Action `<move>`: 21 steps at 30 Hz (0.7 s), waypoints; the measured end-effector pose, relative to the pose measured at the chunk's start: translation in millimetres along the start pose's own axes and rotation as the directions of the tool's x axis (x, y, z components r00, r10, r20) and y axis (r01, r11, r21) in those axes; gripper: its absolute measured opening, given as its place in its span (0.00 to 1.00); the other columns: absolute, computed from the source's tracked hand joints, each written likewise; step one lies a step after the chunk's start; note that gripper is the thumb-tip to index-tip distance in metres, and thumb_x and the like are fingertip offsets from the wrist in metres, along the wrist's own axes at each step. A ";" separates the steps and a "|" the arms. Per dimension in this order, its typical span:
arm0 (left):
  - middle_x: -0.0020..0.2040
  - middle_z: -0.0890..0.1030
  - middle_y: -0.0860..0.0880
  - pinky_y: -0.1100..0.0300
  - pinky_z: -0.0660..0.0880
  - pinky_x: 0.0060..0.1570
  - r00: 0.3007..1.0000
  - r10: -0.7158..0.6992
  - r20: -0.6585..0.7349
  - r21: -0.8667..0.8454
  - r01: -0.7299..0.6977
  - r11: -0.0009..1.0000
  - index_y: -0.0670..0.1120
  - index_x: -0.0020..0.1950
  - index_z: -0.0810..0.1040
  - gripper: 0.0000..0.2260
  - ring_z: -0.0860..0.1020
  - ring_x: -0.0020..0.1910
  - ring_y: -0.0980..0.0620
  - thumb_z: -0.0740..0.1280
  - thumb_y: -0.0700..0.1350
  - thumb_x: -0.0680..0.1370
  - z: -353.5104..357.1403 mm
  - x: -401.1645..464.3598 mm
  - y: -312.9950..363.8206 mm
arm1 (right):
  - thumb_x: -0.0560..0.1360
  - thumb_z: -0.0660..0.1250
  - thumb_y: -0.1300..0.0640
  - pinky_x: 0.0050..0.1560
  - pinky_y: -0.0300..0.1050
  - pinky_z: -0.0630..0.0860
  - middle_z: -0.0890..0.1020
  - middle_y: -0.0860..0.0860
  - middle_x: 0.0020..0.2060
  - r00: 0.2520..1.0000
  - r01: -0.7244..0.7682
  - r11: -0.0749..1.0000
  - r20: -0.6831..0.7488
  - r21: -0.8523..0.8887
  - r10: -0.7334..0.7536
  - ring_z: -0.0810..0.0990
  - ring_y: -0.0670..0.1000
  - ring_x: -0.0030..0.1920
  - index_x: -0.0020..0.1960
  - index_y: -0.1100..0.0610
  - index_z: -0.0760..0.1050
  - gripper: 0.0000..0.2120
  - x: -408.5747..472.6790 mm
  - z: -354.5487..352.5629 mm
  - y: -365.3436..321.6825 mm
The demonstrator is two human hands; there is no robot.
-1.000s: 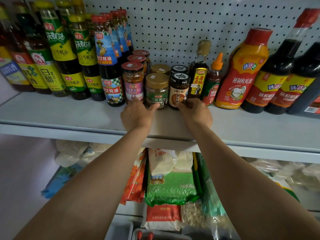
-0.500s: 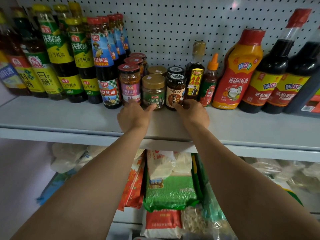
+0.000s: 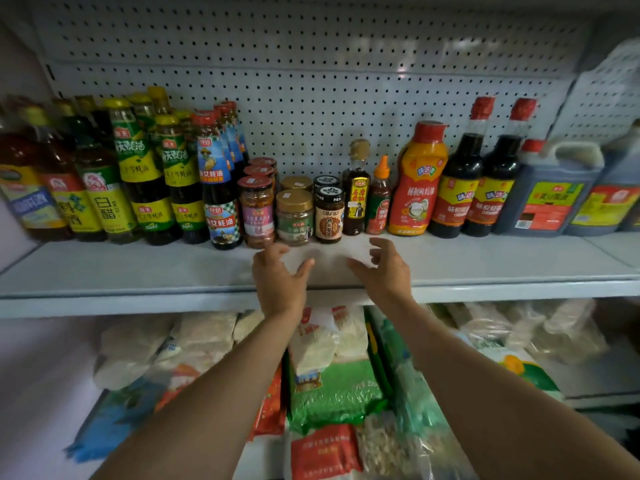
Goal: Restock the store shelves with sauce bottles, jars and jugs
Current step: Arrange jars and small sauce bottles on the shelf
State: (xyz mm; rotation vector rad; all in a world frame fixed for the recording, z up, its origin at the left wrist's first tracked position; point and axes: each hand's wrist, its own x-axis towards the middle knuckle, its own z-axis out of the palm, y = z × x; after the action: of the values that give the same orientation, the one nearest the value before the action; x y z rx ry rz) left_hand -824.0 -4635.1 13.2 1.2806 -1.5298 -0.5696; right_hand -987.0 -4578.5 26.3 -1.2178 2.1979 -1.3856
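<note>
Chili-filled jar (image 3: 256, 211) beside gold-lidded jar (image 3: 294, 217)

Two bare forearms, no sleeves, left hand (image 3: 280, 282), right hand (image 3: 382, 271)

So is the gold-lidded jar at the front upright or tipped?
Upright. The gold-lidded jar stands on the shelf with its lid on top and level, neither hand touching it.

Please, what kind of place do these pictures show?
Most likely a small grocery store aisle. A metal shelf with a pegboard back holds labelled sauce bottles and jars in rows, and packaged dry goods lie on the shelf below.
</note>
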 end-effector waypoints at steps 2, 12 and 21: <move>0.58 0.73 0.45 0.56 0.72 0.52 0.998 0.044 0.042 -0.019 -0.044 0.999 0.47 0.58 0.74 0.20 0.72 0.55 0.46 0.78 0.48 0.71 -4.3 -40.9 4.4 | 0.73 0.75 0.47 0.50 0.46 0.75 0.80 0.52 0.61 0.999 0.028 0.997 -0.038 -0.078 -0.031 0.79 0.52 0.56 0.70 0.51 0.70 0.29 -35.0 -18.6 9.1; 0.63 0.73 0.44 0.63 0.65 0.57 0.922 -0.087 0.377 0.153 0.031 0.988 0.49 0.65 0.76 0.26 0.71 0.61 0.47 0.79 0.45 0.69 -33.9 -180.4 -41.1 | 0.74 0.73 0.46 0.61 0.52 0.73 0.74 0.54 0.68 0.983 0.064 0.860 0.181 -0.506 0.034 0.71 0.59 0.66 0.72 0.48 0.70 0.29 -154.1 -65.0 82.5; 0.66 0.72 0.45 0.54 0.71 0.63 0.863 -0.238 0.446 0.304 0.104 0.947 0.48 0.69 0.72 0.29 0.72 0.65 0.46 0.78 0.46 0.71 -19.3 -250.6 -66.4 | 0.74 0.74 0.48 0.65 0.50 0.71 0.72 0.55 0.70 0.912 0.146 0.814 0.396 -0.563 0.110 0.71 0.58 0.68 0.75 0.49 0.66 0.33 -189.2 -78.0 153.8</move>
State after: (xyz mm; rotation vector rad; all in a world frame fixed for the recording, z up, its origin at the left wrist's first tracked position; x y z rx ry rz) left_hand -798.4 -4422.6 -134.3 1.5781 -1.9653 -0.8660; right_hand -997.2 -4356.5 -100.7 -1.5485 2.3478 -0.3612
